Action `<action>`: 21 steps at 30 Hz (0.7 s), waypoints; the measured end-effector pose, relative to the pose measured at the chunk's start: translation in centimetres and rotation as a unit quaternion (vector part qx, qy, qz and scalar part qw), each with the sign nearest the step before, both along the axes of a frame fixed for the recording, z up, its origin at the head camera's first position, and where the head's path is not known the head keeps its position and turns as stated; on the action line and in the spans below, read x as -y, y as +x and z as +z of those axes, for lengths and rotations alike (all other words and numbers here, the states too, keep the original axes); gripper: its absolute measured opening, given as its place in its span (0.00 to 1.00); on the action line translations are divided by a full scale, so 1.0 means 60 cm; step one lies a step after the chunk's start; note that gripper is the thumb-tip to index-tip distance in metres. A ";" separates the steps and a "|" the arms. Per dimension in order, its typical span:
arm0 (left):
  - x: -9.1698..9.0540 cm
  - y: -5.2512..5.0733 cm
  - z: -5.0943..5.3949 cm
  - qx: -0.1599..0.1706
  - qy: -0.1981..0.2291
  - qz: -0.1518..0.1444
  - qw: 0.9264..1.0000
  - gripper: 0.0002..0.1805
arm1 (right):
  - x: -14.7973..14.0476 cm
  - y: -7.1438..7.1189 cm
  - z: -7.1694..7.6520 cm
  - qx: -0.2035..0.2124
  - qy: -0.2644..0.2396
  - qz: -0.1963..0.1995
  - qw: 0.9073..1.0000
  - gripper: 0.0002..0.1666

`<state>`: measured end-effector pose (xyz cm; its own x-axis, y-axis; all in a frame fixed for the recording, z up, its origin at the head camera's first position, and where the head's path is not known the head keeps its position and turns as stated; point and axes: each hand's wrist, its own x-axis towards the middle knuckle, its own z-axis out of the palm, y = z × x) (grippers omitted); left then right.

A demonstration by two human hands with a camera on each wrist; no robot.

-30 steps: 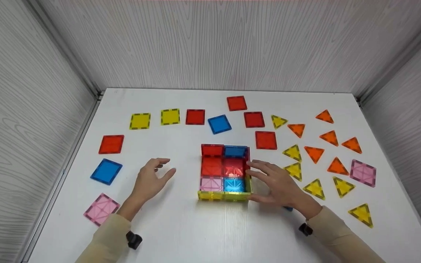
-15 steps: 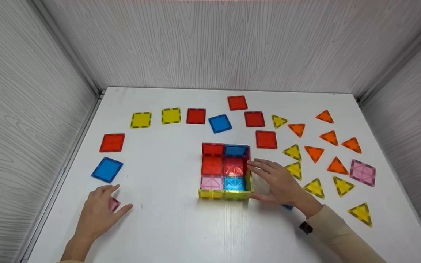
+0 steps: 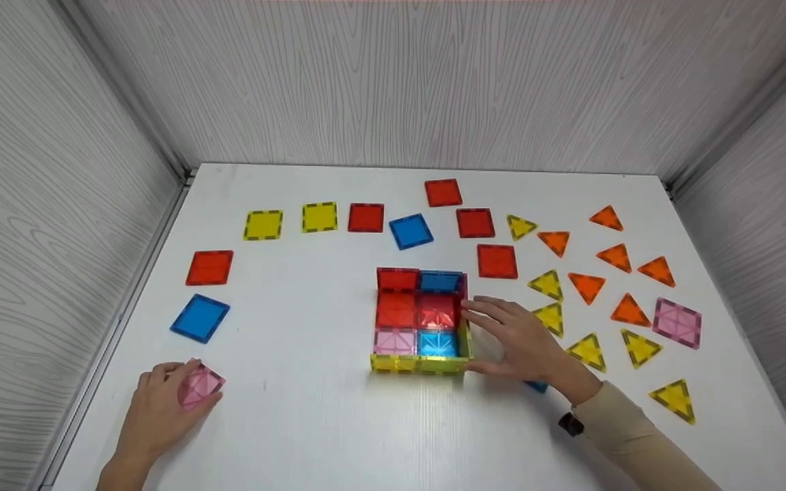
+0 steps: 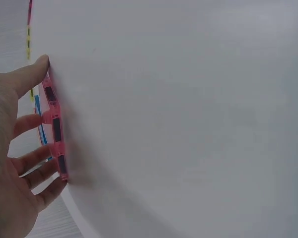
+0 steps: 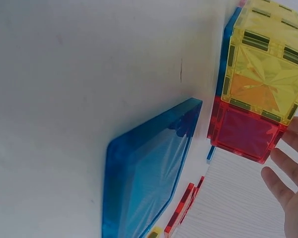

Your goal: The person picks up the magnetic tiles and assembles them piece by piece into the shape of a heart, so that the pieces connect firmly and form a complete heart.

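Note:
My left hand (image 3: 161,409) grips a pink square magnetic tile (image 3: 202,387) at the table's left front. In the left wrist view, thumb and fingertips hold the pink tile (image 4: 56,126) by its edges. Mid-table is a box of magnetic tiles (image 3: 396,310): red, pink and blue squares form its floor, with walls upright at back, right and front. My right hand (image 3: 519,341) rests against the right wall, fingers fairly straight and thumb near the front corner. From the right wrist, the fingers (image 5: 280,186) touch the red wall tile (image 5: 246,131) beside a yellow one (image 5: 258,82).
Loose squares, such as a blue tile (image 3: 200,318) and a red tile (image 3: 209,267), lie along the left and back. Orange triangles (image 3: 585,286) and yellow triangles (image 3: 587,352) spread over the right, near a pink square (image 3: 677,322). A blue tile (image 3: 536,386) lies partly under my right wrist.
My left hand has moved from beside the box to the left front and taken hold of the pink tile there. My right hand has stayed at the box's right wall.

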<state>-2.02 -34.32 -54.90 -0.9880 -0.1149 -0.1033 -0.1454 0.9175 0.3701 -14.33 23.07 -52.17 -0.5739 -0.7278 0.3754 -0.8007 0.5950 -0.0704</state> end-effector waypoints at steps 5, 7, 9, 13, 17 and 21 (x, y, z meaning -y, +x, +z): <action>-0.014 -0.019 0.008 0.018 0.030 0.026 0.999 0.43 | 0.001 0.000 0.000 0.015 -0.010 0.004 1.000 0.51; -0.027 -0.031 0.015 0.028 0.046 0.033 0.998 0.44 | 0.001 0.000 0.000 0.018 -0.013 0.006 1.000 0.50; -0.044 -0.044 0.021 0.029 0.068 0.035 0.997 0.44 | 0.001 0.000 0.000 0.018 -0.014 0.006 1.000 0.51; -0.082 -0.072 0.030 0.011 0.121 0.032 0.992 0.43 | 0.001 -0.001 0.000 0.018 -0.014 0.006 1.000 0.51; -0.122 -0.101 0.033 0.000 0.182 0.043 0.982 0.42 | 0.000 -0.002 0.000 0.018 -0.015 0.006 1.000 0.52; -0.167 -0.133 0.033 0.004 0.246 0.053 0.968 0.41 | -0.002 -0.003 -0.001 0.015 -0.018 0.007 1.000 0.52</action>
